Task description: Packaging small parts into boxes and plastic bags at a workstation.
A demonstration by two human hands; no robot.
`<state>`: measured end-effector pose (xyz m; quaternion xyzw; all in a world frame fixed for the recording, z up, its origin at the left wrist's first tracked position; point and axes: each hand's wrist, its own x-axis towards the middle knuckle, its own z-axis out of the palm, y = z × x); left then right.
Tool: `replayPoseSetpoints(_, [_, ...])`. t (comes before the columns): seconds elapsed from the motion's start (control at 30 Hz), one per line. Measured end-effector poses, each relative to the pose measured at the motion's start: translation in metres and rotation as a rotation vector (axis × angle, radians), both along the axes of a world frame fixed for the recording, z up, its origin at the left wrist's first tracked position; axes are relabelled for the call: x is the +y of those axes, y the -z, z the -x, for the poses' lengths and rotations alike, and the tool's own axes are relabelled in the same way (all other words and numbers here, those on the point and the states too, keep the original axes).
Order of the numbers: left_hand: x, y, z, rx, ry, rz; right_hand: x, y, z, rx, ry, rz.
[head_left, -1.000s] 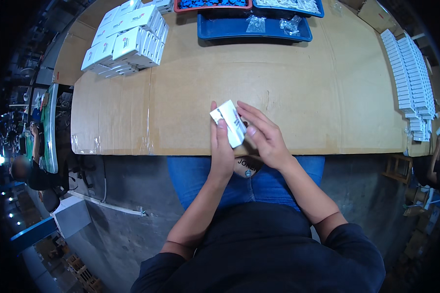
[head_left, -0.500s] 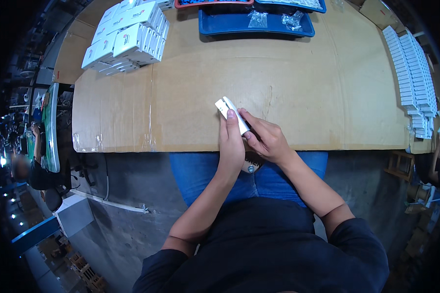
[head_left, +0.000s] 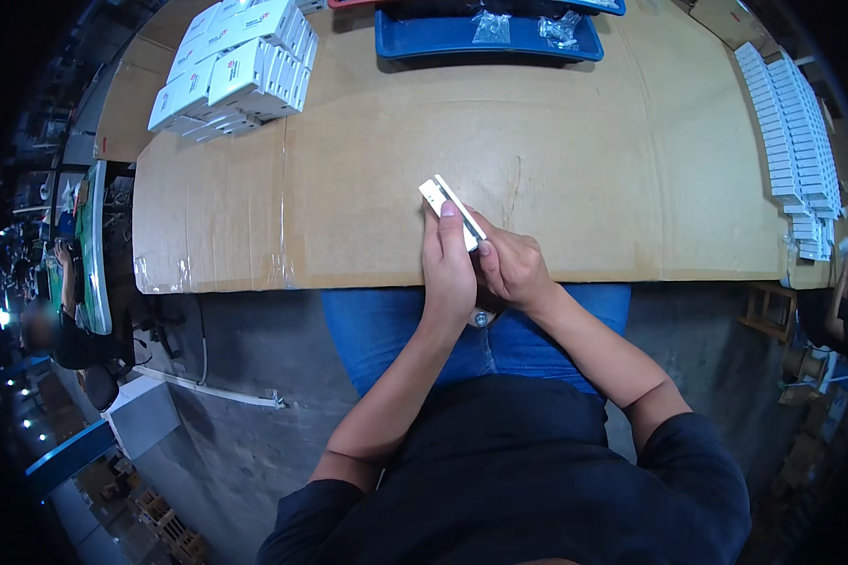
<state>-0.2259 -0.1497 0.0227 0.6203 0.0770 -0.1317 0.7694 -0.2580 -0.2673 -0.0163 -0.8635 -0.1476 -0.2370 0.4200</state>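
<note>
The white case looks smooth plastic, the tabletop matt cardboard, the tray glossy plastic.

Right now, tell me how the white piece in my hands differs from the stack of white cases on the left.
The white piece is a single item; the stack of white cases has many.
The piece is held in the left hand and right hand; the stack rests on the cardboard surface.
The piece shows mainly narrow sides with a dark gap; the stack also shows broad printed faces.
Both are white.
</note>
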Motion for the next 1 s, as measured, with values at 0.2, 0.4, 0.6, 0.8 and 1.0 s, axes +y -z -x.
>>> replayPoseSetpoints(0.2, [0.009,0.018,-0.008,0.062,-0.036,0.109,0.005,-0.012,-0.004,0.102,-0.045,-0.131])
replayPoseSetpoints(0.4, [0.031,-0.002,-0.019,-0.072,0.124,0.105,-0.003,-0.019,-0.012,0.394,0.003,-0.545])
replayPoseSetpoints(0.6, [0.035,-0.004,-0.014,-0.424,0.307,-0.019,-0.005,-0.069,-0.012,0.85,-0.098,-1.037])
replayPoseSetpoints(0.8, [0.035,-0.002,-0.02,-0.351,0.319,0.075,-0.008,-0.063,-0.011,0.725,-0.188,-1.029])
replayPoseSetpoints(1.0, [0.018,-0.007,-0.009,-0.155,0.183,0.254,0.013,-0.06,-0.002,0.453,-0.139,-0.736])
